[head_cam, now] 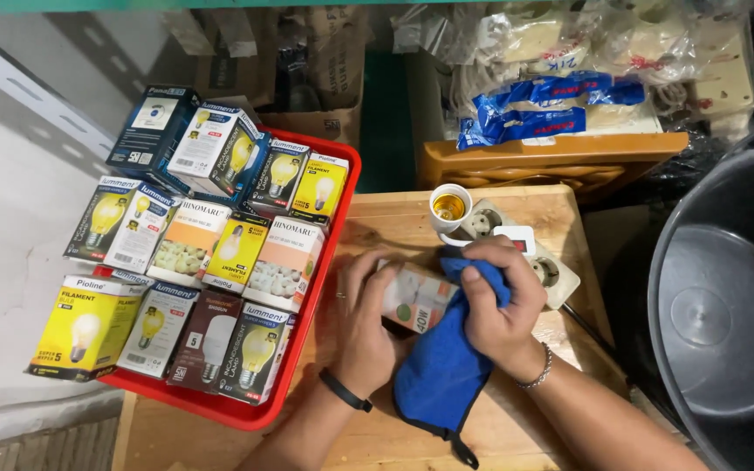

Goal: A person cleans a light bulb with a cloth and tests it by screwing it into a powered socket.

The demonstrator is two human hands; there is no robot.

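Your left hand (366, 324) is curled around the near end of a small bulb box (415, 298), fingers wrapped over its top edge so that the box is pinned on the wooden table (377, 227). Your right hand (501, 307) is clenched on a blue cloth (444, 362), pressing a bunched part of it against the far end of the same box; the rest of the cloth hangs down between your wrists onto the table. The box lies tilted, near the middle of the table and just in front of you.

Just beyond your right hand sits a white power strip (530, 253) with a lamp socket (449, 208) plugged into its far end, close to your knuckles. To your left a red tray (325, 262), packed with boxed bulbs (220, 253), overhangs the table edge, its side near your left hand. A large dark bucket (726, 296) stands at your right, and bagged goods (560, 96) are piled behind the table.
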